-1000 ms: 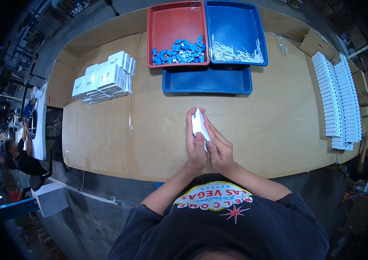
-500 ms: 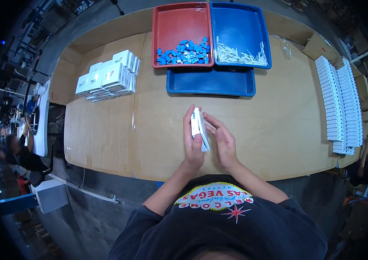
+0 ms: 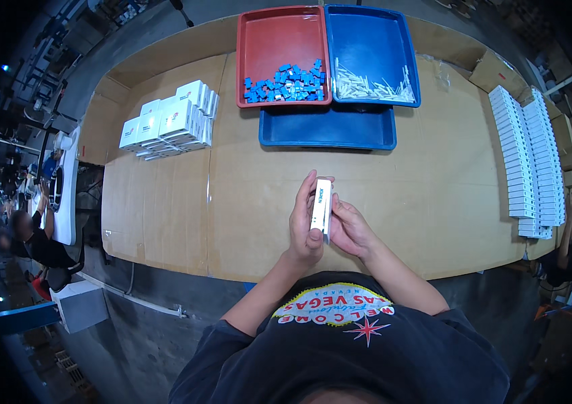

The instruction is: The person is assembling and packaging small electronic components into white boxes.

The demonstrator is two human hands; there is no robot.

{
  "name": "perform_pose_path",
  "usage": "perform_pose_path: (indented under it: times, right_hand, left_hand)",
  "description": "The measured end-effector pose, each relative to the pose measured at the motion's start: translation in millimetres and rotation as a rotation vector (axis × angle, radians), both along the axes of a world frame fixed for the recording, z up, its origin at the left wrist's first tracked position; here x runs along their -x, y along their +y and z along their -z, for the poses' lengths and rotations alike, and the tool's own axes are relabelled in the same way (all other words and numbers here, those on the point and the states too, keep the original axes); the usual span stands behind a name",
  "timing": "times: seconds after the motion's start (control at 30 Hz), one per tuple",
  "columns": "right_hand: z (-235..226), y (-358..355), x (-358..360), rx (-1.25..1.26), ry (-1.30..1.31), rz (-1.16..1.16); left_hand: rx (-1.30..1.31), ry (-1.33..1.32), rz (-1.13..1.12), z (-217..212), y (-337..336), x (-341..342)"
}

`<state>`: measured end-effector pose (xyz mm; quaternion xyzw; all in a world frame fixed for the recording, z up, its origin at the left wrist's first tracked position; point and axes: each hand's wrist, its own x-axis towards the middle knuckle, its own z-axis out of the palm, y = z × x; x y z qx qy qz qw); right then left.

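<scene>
A small white carton (image 3: 321, 200) with dark print on its narrow side stands upright between my hands, above the near middle of the table. My left hand (image 3: 303, 225) is wrapped around its left side, with the thumb at the lower end. Against the right side rests my right hand (image 3: 351, 227), its fingers curled at the carton's edge and partly hidden behind it. A flap or panel edge seems to show along the carton's right side, but I cannot tell how far it stands out.
Beyond my hands are a red tray (image 3: 282, 37) of small blue pieces, a blue tray (image 3: 370, 40) of thin white sticks and a lower blue tray (image 3: 326, 129). White boxes (image 3: 178, 118) are stacked left; long rows of white cartons (image 3: 512, 155) stand right. Cardboard (image 3: 165, 222) covers the table.
The carton has turned so its printed narrow side faces up toward me, and it sits slightly nearer. My right hand has closed in from beside it to its right side.
</scene>
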<state>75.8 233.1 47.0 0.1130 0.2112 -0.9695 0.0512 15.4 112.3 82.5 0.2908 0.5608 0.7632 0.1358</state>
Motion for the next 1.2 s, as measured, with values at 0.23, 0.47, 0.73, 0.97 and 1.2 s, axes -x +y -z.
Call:
perform_pose_path:
  times: [0.23,0.47,0.73,0.97,1.2]
  right_hand:
    - [-14,7,2,-0.367,-0.197,0.066]
    - [-49,-21,3,-0.661,-0.107,0.163]
    - [-51,-29,1,-0.745,-0.005,0.171]
    - [-46,-34,-5,-0.876,0.022,0.184]
    - [-46,-30,-6,-0.982,0.062,0.200]
  left_hand:
    - [0.052,0.078,-0.077,12,0,8]
    - [0.151,0.204,-0.180,21,-1,12]
    - [0.217,0.229,-0.291,19,-2,10]
    - [0.115,0.179,-0.282,20,-1,7]
    - [0.082,0.090,-0.252,18,-1,4]
